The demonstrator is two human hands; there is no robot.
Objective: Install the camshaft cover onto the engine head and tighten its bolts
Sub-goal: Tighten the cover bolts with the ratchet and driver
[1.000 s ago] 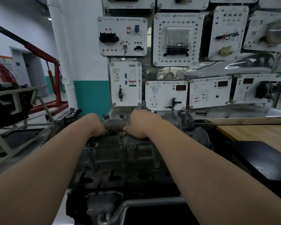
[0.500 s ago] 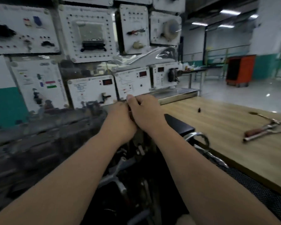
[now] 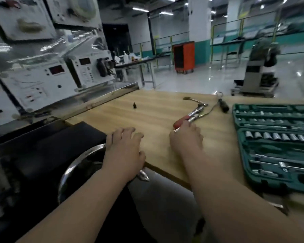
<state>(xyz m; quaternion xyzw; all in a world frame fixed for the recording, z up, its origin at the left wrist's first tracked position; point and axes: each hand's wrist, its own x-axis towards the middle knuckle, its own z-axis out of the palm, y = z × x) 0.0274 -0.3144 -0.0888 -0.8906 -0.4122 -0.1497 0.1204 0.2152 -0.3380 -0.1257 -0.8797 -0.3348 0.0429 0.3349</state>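
Ratchet point(image 3: 194, 114): chrome head and shank, red handle. We find it lying flat on the table point(image 3: 156, 113), right of centre, with the head toward the far edge.
Handle: near end under the curled fingers of the right hand point(image 3: 185, 137).
Socket case point(image 3: 274, 144): green, open, at the right edge, with chrome sockets in rows.
Small dark piece point(image 3: 134, 105): upright near the far left edge. We cannot identify it.

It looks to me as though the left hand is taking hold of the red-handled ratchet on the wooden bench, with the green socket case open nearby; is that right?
Not quite: the head view shows the right hand taking hold of the red-handled ratchet; the left hand rests on the wooden bench. The rest stands.
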